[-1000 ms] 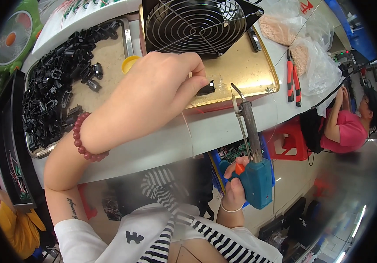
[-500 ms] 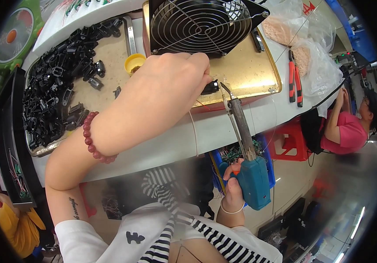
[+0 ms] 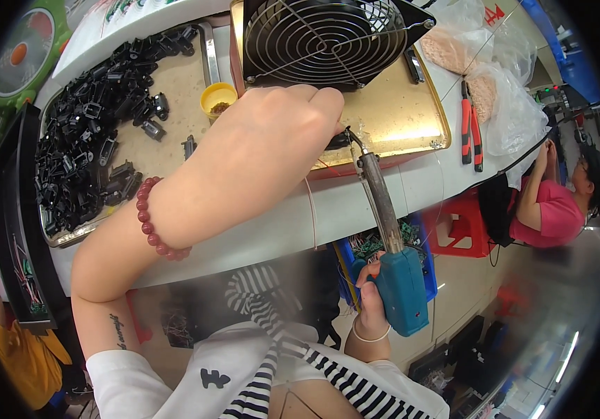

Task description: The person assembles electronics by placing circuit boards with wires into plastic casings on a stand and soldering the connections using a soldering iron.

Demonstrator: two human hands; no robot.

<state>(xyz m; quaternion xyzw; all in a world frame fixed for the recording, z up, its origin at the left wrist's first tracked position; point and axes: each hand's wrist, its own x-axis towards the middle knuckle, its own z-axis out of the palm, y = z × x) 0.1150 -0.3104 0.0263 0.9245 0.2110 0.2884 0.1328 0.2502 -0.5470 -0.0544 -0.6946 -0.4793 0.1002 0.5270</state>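
Note:
My left hand [image 3: 289, 126], with a beaded bracelet at the wrist, is closed on a small black plastic part [image 3: 339, 140] at the front edge of a gold metal box [image 3: 405, 115]. My fingertips are mostly hidden behind the back of the hand. A thin reddish wire hangs below it. In my right hand [image 3: 371, 311] is a teal soldering gun [image 3: 403, 290], gripped by its handle. The bent tip points up-left and meets the end of the black part, or lies very close to it. A black fan with a wire guard [image 3: 328, 49] stands on the box.
To the left, a metal tray [image 3: 164, 157] carries many black plastic parts [image 3: 97, 119] and a yellow cup [image 3: 218, 99]. Red-handled cutters [image 3: 472, 129] and plastic bags [image 3: 506, 122] lie right. Below are a blue bin [image 3: 419, 269] and red stool [image 3: 457, 227]. A person in pink [image 3: 548, 199] sits right.
The soldering gun's tip has moved slightly up and left onto or against the black part. My left hand has shifted a little to the right.

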